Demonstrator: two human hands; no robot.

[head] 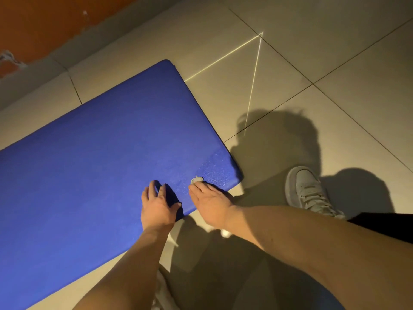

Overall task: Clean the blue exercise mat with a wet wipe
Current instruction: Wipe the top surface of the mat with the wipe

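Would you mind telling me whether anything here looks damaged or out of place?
Only small things: the orange wall looks chipped at its base, far left, and the blue mat lies askew to the joints of the floor tiles. The mat itself looks undamaged.

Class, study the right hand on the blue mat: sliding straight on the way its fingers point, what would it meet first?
The wet wipe, touching the right hand's fingertips. Beyond it only bare blue mat shows, seemingly up to its far edge.

Wipe (196,180) mostly under right hand (210,204)
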